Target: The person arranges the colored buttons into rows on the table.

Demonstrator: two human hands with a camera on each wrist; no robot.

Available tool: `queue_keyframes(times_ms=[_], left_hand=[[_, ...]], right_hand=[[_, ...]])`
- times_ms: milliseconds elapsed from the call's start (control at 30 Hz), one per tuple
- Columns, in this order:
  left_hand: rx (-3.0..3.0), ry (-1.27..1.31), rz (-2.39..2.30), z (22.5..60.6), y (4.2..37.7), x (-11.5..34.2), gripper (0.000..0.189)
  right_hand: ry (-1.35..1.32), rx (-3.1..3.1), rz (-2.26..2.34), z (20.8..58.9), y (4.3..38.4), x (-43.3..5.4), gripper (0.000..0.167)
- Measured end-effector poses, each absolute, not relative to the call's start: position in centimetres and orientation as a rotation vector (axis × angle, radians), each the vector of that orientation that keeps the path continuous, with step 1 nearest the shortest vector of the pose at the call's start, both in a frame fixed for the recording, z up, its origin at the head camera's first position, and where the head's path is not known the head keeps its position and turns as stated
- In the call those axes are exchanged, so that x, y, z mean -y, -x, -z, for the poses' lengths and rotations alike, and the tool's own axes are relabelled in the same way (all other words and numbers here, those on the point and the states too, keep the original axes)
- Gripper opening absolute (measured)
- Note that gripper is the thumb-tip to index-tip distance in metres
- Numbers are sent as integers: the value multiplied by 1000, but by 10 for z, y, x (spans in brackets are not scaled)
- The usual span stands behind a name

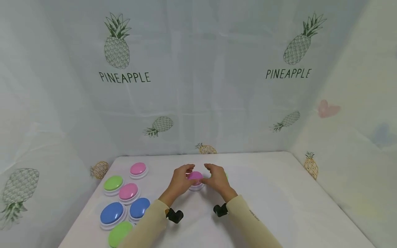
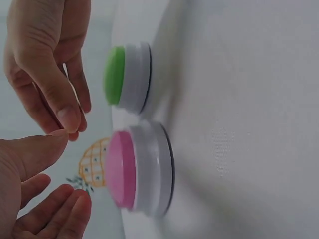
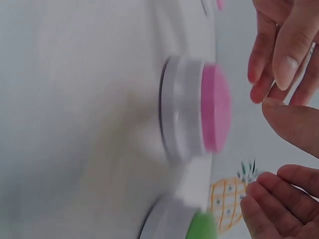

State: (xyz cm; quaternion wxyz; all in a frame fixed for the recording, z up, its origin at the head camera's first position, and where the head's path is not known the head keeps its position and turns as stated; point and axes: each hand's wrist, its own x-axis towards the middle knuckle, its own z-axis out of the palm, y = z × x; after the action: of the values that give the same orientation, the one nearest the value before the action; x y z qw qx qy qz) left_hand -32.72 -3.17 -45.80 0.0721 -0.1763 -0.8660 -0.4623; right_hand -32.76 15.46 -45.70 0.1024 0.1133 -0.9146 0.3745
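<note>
A pink-topped push button (image 1: 196, 176) with a white round base stands on the white table in front of me. My left hand (image 1: 181, 179) is at its left and my right hand (image 1: 218, 178) at its right, fingers loosely curved and holding nothing. Both wrist views show the hands raised above the pink dome (image 2: 121, 169), apart from it. The thumb tips come close together over it; whether they touch I cannot tell. A green-topped button (image 2: 114, 74) stands beside the pink one, mostly hidden behind my right hand in the head view.
At the table's left side stand several more buttons: pink (image 1: 138, 168), green (image 1: 113, 183), pink (image 1: 128, 191), blue (image 1: 112, 213), blue (image 1: 140, 207) and green (image 1: 120, 234), the last partly behind my left sleeve. A pineapple-print curtain (image 1: 204, 96) hangs behind the table (image 1: 279, 206).
</note>
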Motion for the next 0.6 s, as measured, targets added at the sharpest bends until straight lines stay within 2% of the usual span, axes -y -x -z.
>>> queue_keyframes(times_ms=[333, 600], left_hand=[[2606, 424, 1341, 456, 310, 86, 57], [2673, 280, 1189, 460, 282, 136, 57]], right_hand=[[-506, 2691, -1163, 453, 322, -109, 63], [-701, 2748, -1115, 457, 310, -58, 64]])
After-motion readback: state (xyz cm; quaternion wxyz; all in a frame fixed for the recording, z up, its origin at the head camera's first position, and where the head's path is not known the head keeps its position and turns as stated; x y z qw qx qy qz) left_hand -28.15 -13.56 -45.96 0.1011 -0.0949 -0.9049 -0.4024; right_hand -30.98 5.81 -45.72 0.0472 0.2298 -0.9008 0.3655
